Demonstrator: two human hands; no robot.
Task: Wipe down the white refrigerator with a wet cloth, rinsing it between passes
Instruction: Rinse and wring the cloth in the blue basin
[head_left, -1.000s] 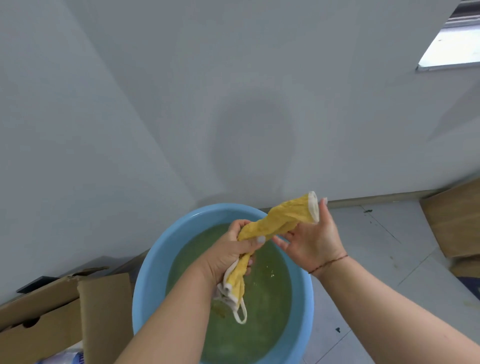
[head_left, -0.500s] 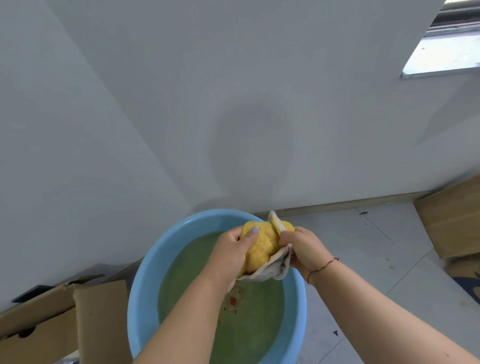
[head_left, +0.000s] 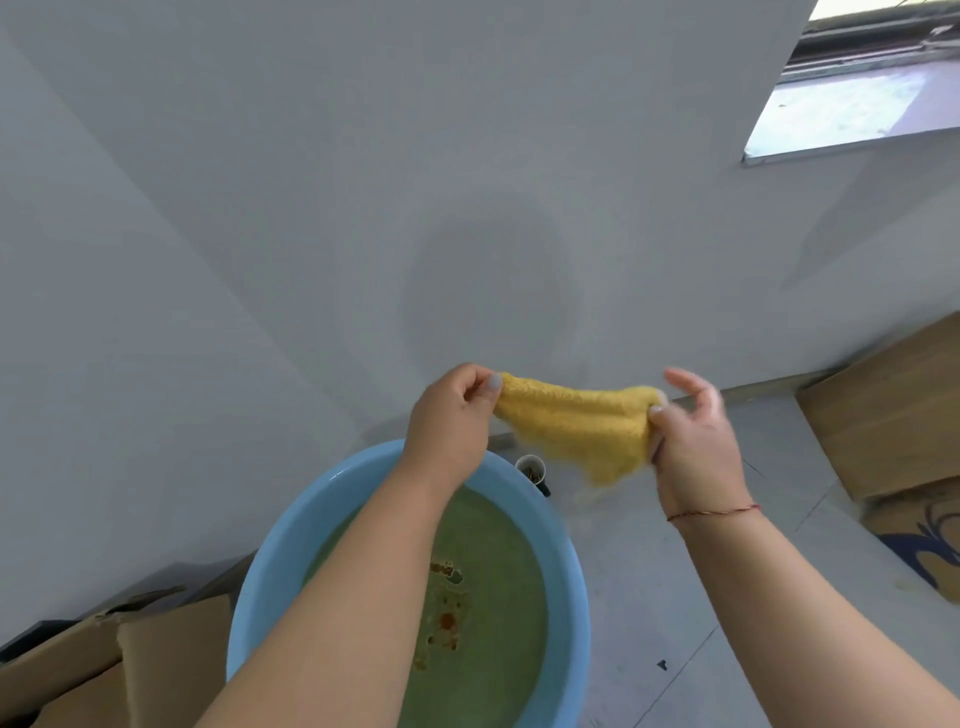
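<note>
Two hands stretch the yellow cloth (head_left: 576, 421) above the far rim of the blue basin (head_left: 563, 551). The left hand (head_left: 451, 418) pinches one end with curled fingers. The right hand (head_left: 696, 441) pinches the other end with thumb and forefinger, its remaining fingers loosely spread.

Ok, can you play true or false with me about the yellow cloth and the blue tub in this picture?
1. Both hands hold the yellow cloth. True: the left hand pinches one end and the right hand pinches the other.
2. The cloth is soaking in the water. False: it is stretched out in the air, above and beyond the blue basin.
3. The water in the basin is clear. False: it looks murky green, with brownish bits floating in it.
4. A thin red string is around the right wrist. True.
5. Cardboard boxes sit on the floor to the right. True.
6. The basin is red. False: it is light blue.
</note>
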